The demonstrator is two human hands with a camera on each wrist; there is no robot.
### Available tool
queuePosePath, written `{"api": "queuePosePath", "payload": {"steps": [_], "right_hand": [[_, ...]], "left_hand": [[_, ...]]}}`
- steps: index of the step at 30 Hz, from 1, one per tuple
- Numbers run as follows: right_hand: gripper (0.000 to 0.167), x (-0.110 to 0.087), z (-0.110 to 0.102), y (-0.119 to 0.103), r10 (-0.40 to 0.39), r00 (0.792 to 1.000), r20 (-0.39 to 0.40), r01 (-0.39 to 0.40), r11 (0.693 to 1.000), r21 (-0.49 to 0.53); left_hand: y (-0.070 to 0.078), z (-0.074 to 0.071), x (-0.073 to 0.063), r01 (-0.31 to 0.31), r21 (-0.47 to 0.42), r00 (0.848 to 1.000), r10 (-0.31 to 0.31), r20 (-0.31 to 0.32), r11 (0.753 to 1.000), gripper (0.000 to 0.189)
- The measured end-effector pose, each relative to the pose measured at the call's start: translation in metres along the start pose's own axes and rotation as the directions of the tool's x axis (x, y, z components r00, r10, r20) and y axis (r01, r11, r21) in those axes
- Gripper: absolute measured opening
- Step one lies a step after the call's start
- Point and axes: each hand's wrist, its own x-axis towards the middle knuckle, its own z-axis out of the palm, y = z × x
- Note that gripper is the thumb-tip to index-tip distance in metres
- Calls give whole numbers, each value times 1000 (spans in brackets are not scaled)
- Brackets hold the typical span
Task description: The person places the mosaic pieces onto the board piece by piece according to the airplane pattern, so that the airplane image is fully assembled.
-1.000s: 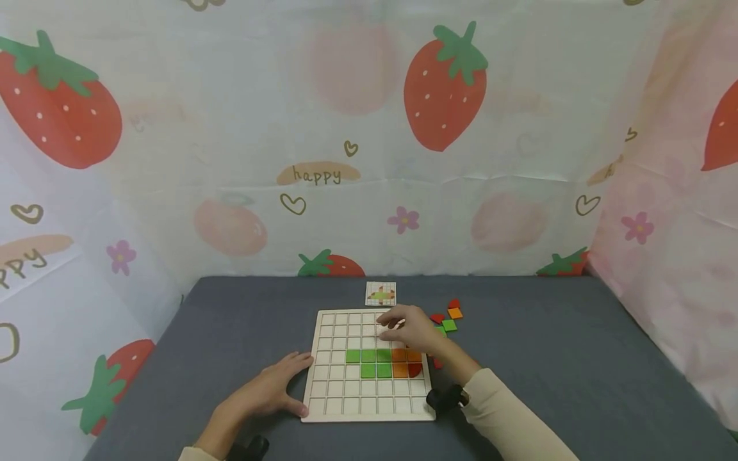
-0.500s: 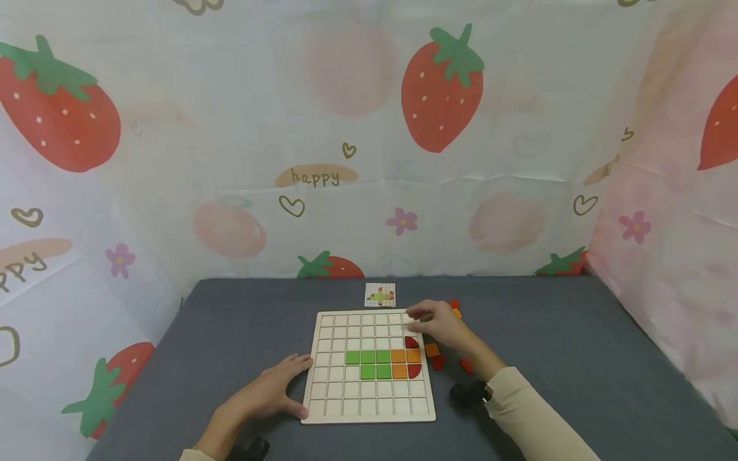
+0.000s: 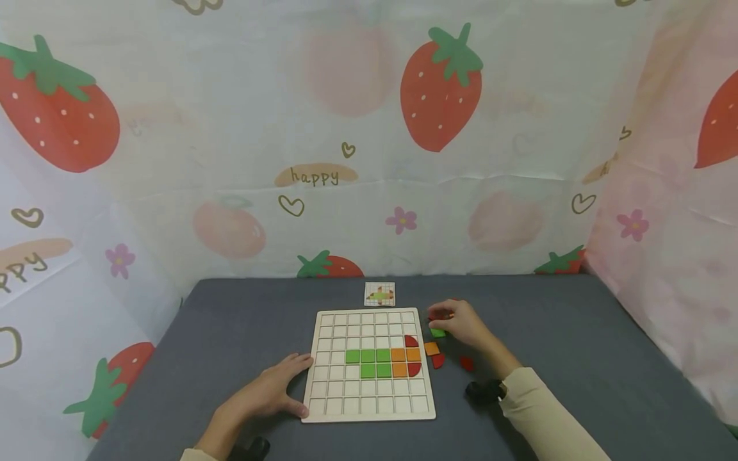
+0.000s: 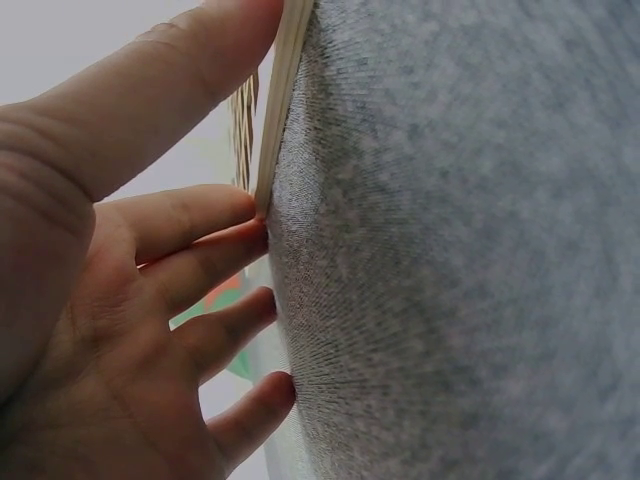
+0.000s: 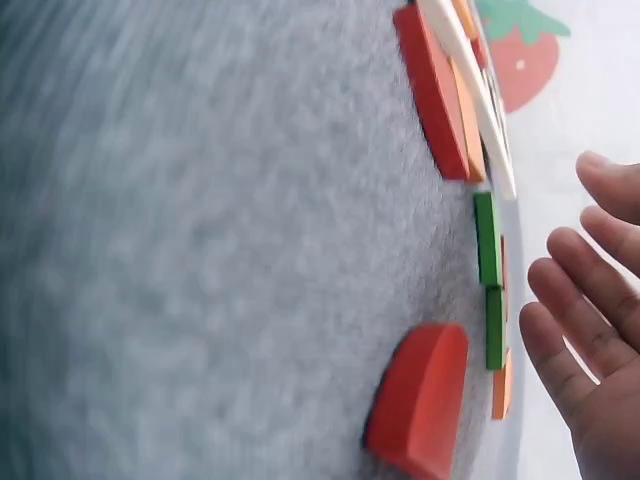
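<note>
Up close, the left hand (image 3: 270,387), thumb and fingers spread wide, touches the left edge of the grid board (image 3: 334,388). Farther off, the right hand (image 3: 466,325) hangs empty, fingers loosely bent, over loose tiles (image 3: 438,333) just right of the board.

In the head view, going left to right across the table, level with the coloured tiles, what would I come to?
Left hand, green tiles on the grid board, orange tiles on it, loose orange tile by the board's right edge, red piece farther right, right sleeve.
</note>
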Motion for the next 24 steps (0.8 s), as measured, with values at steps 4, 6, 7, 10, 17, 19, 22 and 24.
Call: {"api": "queuePosePath", "payload": {"steps": [4, 6, 7, 10, 17, 19, 22, 24], "right_hand": [[38, -2, -4, 6, 5, 1000, 5, -5, 1000, -27], [38, -3, -5, 7, 16, 1000, 6, -16, 999, -31], [38, -3, -6, 8, 23, 1000, 7, -23, 999, -36], [36, -4, -7, 8, 44, 999, 11, -43, 997, -66], [33, -6, -8, 9, 56, 998, -10, -57, 988, -141], [32, -6, -9, 10, 55, 998, -14, -57, 985, -161], [29, -6, -9, 11, 58, 998, -13, -59, 982, -177], [28, -6, -10, 11, 50, 999, -11, -51, 981, -189]], "left_hand": [[0, -1, 0, -6, -10, 1000, 6, 5, 1000, 97], [-1, -1, 0, -6, -12, 1000, 6, 8, 1000, 97], [-1, -1, 0, -3, -12, 1000, 3, 9, 1000, 97], [0, -1, 0, 4, -11, 1000, -3, 14, 1000, 96], [0, -1, 1, 8, -9, 1000, -8, 10, 1000, 96], [0, -1, 1, 7, -8, 1000, -7, 11, 1000, 96], [0, -1, 0, 5, -8, 1000, -5, 15, 1000, 96], [0, -1, 0, 4, -9, 1000, -4, 17, 1000, 96]]}}
